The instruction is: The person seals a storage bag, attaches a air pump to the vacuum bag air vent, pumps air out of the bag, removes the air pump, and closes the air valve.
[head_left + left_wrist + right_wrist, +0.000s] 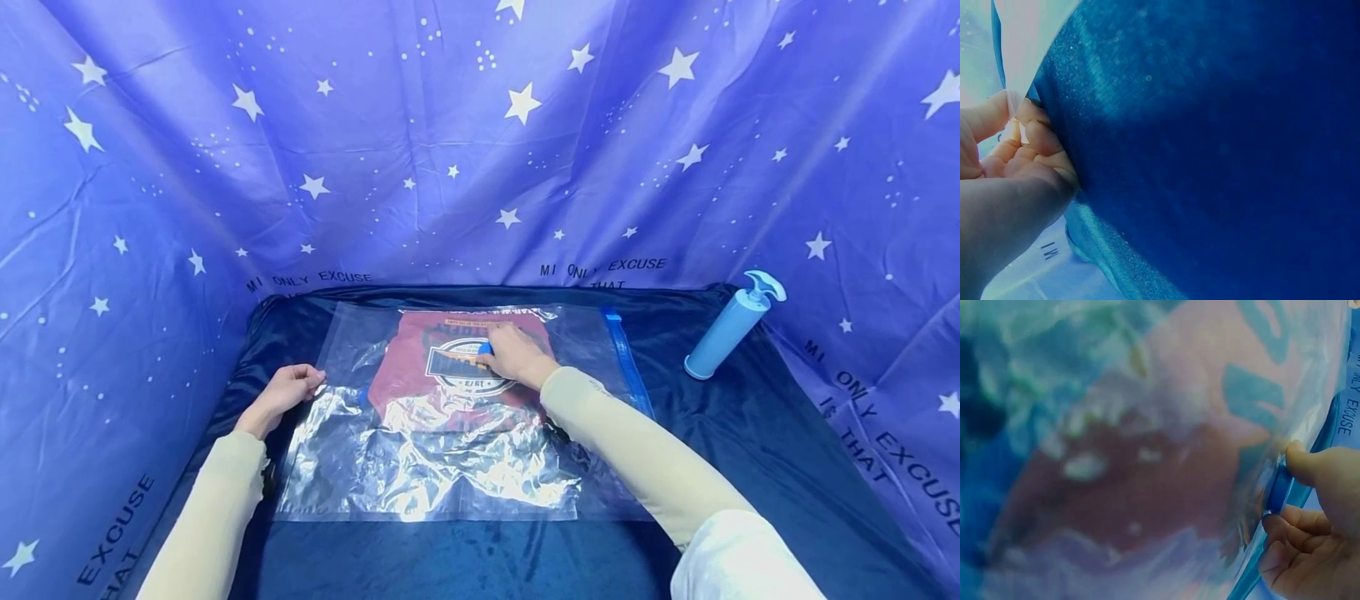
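Observation:
A clear plastic vacuum storage bag (330, 492) lies flat with a folded dark red printed shirt (397, 367) inside. My left hand (281, 396) pinches the bag's left edge between thumb and fingers; the left wrist view shows the lifted plastic (1019, 69) coming out of the pinch. Over the shirt's print, my right hand (517, 354) holds the round blue valve cap (1280, 487) on the bag, thumb on one side and fingers on the other. Down the bag's right side runs a blue zip strip (630, 362).
A light blue hand pump (723, 333) stands tilted to the right of the bag. Dark blue velvety cloth (420, 558) covers the table. Blue star-printed curtains (450, 208) enclose the back and both sides.

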Tool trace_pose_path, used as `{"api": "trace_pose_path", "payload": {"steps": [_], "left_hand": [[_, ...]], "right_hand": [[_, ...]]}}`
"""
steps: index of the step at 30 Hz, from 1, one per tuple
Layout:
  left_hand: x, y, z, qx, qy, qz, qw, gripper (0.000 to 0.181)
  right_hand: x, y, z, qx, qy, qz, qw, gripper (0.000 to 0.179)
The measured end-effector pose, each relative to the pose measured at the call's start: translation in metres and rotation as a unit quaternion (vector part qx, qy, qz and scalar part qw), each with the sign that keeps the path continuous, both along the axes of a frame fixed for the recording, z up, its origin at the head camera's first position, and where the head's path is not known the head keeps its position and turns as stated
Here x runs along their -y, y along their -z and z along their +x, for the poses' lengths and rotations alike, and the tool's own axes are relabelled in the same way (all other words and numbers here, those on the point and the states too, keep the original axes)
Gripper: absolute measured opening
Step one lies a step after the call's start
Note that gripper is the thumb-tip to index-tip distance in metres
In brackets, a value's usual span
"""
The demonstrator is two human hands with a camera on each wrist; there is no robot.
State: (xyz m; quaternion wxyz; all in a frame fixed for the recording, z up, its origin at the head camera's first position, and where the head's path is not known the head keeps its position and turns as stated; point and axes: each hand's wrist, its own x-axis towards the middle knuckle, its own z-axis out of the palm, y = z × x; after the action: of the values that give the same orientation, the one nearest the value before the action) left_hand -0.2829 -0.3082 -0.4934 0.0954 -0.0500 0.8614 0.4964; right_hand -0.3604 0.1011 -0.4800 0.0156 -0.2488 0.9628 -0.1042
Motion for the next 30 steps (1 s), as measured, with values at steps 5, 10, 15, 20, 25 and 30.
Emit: {"api": "trace_pose_path", "payload": {"steps": [5, 10, 15, 20, 25, 30], "left_hand": [[0.0007, -0.0002, -0.0011, 0.000, -0.002, 0.000, 1.0000, 0.025], [0.0023, -0.0001, -0.0014, 0.001, -0.003, -0.004, 1.0000, 0.026], [0.0019, 0.0007, -0.0014, 0.001, -0.004, 0.004, 1.0000, 0.026], [0.0013, -0.0004, -0.0018, 0.002, -0.006, 0.008, 0.9999, 0.026], [0.0006, -0.0010, -0.0011, 0.000, -0.002, 0.008, 1.0000, 0.027], [0.0014, -0.0015, -0.0001, -0.001, 0.000, 0.006, 1.0000, 0.027]], "right_hand": [[-0.0002, -0.0032, -0.0017, 0.004, -0.025, 0.015, 0.9996, 0.033], [-0.0022, -0.0052, -0.0026, 0.014, -0.053, 0.010, 0.9984, 0.027], [-0.0021, -0.0044, -0.0006, 0.024, -0.021, -0.002, 0.9995, 0.045], [-0.0004, -0.0009, 0.0000, -0.003, 0.007, 0.013, 0.9999, 0.054], [-0.0005, 0.0006, -0.0006, -0.021, -0.017, 0.027, 0.9993, 0.033], [0.0000, -0.0031, 0.0027, 0.028, -0.025, 0.002, 0.9993, 0.038]]}}
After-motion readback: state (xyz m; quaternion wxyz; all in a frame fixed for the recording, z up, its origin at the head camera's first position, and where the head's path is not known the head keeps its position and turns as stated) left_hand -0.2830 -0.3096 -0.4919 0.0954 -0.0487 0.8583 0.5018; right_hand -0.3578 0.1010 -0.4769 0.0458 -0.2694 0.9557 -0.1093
